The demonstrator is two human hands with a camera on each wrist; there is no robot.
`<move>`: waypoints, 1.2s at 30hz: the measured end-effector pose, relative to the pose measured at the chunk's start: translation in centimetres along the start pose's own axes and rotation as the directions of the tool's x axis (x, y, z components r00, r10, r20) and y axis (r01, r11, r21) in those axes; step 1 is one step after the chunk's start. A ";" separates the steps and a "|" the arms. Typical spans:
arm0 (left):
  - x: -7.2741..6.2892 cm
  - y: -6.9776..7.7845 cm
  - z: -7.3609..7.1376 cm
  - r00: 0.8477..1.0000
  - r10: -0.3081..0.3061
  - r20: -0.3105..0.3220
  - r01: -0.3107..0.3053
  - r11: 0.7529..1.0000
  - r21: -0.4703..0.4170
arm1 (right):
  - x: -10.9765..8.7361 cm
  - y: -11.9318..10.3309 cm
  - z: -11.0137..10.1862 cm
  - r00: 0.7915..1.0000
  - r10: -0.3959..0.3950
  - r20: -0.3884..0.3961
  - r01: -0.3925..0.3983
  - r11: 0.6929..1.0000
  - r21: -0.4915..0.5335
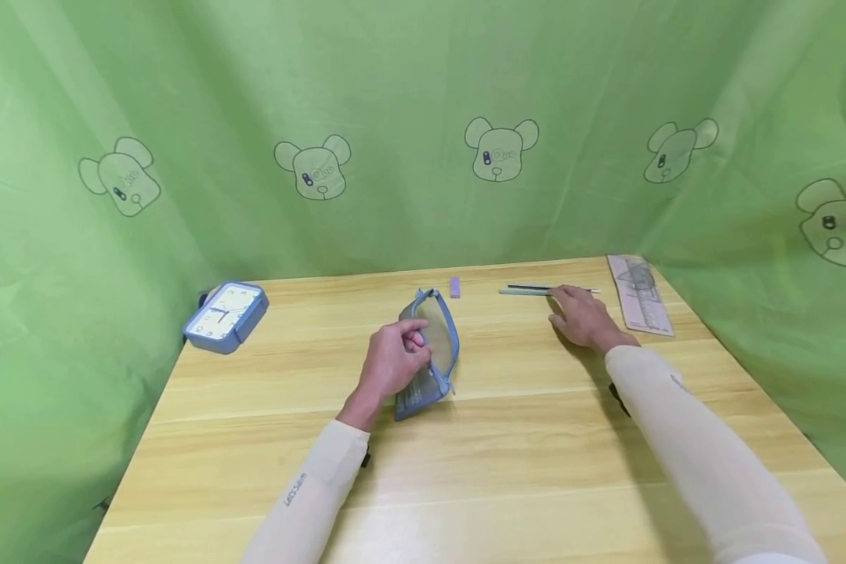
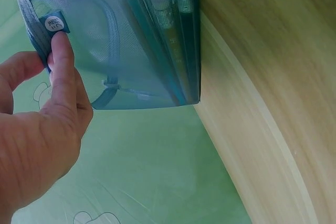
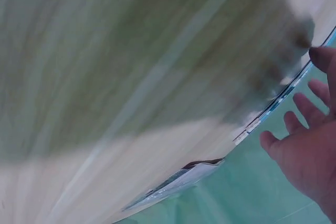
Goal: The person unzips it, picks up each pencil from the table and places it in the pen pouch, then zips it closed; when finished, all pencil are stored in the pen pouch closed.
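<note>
I saw the left hand [image 1: 389,362] pinching the rim of a blue mesh zip pencil pouch [image 1: 430,352], thumb and fingers curled on its edge near the small white label tab [image 2: 53,23]; in the left wrist view the thumb sat right on that tab. The pouch stood on its lower edge about mid table, mouth held open, tilted a bit, with what looked like green-toned stationery inside through the mesh, too vague to name. My right hand [image 1: 583,316] lay spread, fingers straight and relaxed, gripping nothing, fingertips at or just touching two thin pencils, one dark and one pale green [image 1: 536,290], lying side by side near the far edge of the light wooden table [image 1: 507,470]. The right wrist view was heavily blurred; I could only make out open fingers [image 3: 307,108] beside the pencils' line. A small purple eraser block [image 1: 454,287] sat between pouch and pencils, apart from both. A flat pinkish packaged ruler set [image 1: 640,294] lay at the far right corner, just beside the right hand. A blue square alarm clock [image 1: 225,316] stood at the far left edge, well apart from the pouch. A green cloth backdrop with bear prints [image 1: 500,150] surrounded the table.
</note>
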State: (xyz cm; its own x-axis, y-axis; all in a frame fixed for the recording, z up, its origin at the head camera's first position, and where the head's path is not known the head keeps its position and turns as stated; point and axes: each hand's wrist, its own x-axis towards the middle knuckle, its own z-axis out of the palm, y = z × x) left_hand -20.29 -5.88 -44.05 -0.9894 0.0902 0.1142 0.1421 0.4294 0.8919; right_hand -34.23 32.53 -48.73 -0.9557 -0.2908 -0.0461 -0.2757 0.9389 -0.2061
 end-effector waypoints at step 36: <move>0.0 -0.1 0.0 1.000 -0.017 0.008 0.017 1.000 -0.020 | -3.6 -3.8 0.0 0.990 -0.140 0.024 0.134 0.974 0.184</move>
State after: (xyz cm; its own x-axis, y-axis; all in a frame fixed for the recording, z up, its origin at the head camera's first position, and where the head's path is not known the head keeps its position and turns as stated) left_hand -20.32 -5.89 -44.14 -0.9913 0.0903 0.0956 0.1247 0.4131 0.9021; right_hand -29.78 29.97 -47.81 -0.9048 -0.4240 -0.0401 -0.3771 0.8414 -0.3870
